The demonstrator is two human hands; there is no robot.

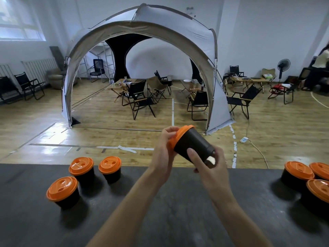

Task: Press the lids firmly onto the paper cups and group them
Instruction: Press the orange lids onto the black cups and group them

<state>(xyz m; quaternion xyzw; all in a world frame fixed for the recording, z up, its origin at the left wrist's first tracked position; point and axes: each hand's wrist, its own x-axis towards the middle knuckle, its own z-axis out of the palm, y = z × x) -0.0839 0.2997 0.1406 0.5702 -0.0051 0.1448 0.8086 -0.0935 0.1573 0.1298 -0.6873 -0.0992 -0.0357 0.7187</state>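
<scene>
I hold a black paper cup (193, 144) tilted on its side above the far edge of the dark table (160, 202). Its orange lid (179, 137) faces up and to the left. My left hand (164, 150) presses fingers against the lid's rim. My right hand (207, 162) grips the cup's base and lower wall. Three lidded black cups stand upright on the table's left: one at the front (62, 190), two behind (81, 167) (110, 168). Three more lidded cups cluster at the right edge (296, 172) (320, 171) (318, 192).
Beyond the table's far edge lies a wooden floor with a large white dome tent (142, 59), folding chairs and low tables. A white power strip (243, 139) with a cable lies on the floor at right. A person (318, 68) stands far right.
</scene>
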